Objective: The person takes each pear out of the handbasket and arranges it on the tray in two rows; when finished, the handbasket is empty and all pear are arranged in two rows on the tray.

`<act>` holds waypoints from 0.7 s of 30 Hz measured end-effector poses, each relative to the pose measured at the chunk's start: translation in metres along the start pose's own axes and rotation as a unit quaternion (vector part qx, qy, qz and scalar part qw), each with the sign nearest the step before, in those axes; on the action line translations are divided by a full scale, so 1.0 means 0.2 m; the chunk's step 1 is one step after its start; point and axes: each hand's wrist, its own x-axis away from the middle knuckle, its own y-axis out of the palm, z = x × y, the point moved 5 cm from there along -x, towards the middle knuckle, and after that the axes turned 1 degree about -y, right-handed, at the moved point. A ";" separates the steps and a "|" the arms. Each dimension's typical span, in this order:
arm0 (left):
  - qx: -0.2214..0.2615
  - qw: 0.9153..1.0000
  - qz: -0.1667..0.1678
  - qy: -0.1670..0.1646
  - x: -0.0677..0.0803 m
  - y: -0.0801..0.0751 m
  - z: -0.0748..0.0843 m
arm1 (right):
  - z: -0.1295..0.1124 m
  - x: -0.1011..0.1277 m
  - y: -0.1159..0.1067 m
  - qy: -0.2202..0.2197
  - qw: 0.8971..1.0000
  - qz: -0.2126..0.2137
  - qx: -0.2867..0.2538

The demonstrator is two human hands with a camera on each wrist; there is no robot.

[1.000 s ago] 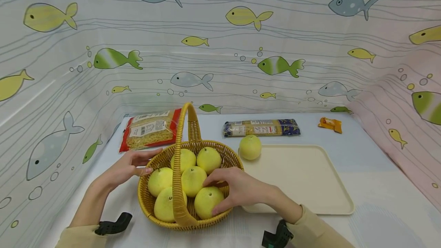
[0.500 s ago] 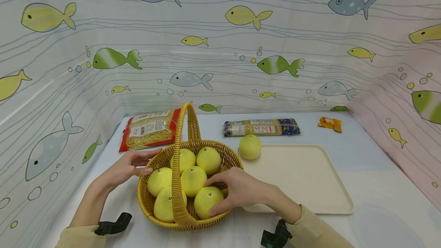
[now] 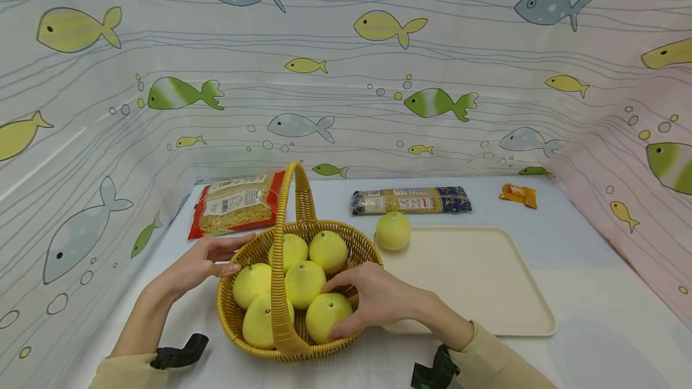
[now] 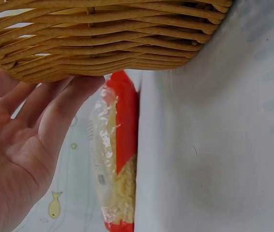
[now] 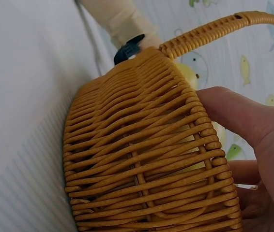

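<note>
A woven yellow basket (image 3: 233,317) with a tall handle (image 3: 279,263) holds several yellow round fruits. My right hand (image 3: 354,305) reaches over the basket's right rim, its thumb and fingers curled round the front right fruit (image 3: 322,316). My left hand (image 3: 213,257) rests with straight fingers against the basket's left rim. In the left wrist view, the left hand (image 4: 25,145) touches the basket wall (image 4: 108,43) from outside. In the right wrist view, the right hand (image 5: 253,140) lies over the basket's rim (image 5: 146,164). One more yellow fruit (image 3: 392,230) sits at the cream tray's far left corner.
The cream tray (image 3: 476,281) lies right of the basket. At the back are a red bag of pasta (image 3: 238,203), a long pack of spaghetti (image 3: 411,200) and a small orange packet (image 3: 518,194). Fish-patterned walls enclose the white table on three sides.
</note>
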 end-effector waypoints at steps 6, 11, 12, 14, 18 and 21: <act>0.000 1.000 0.000 0.001 0.00 0.00 0.00 | 0.01 0.01 0.00 0.010 1.000 0.002 -0.013; -0.001 1.000 0.000 0.002 0.00 0.00 0.01 | 0.02 0.01 -0.01 0.022 0.999 0.005 -0.025; 0.000 1.000 0.000 0.002 0.00 0.00 0.01 | 0.02 0.01 -0.01 0.022 0.999 0.007 -0.025; 0.000 1.000 0.000 0.002 0.00 0.00 0.01 | 0.02 0.01 -0.01 0.023 0.999 0.009 -0.027; 0.000 1.000 0.000 0.001 0.00 0.00 0.01 | 0.02 0.01 -0.02 0.027 0.999 0.010 -0.030; 0.000 1.000 0.000 -0.001 0.00 0.00 0.01 | 0.02 0.01 -0.02 0.026 0.999 0.010 -0.031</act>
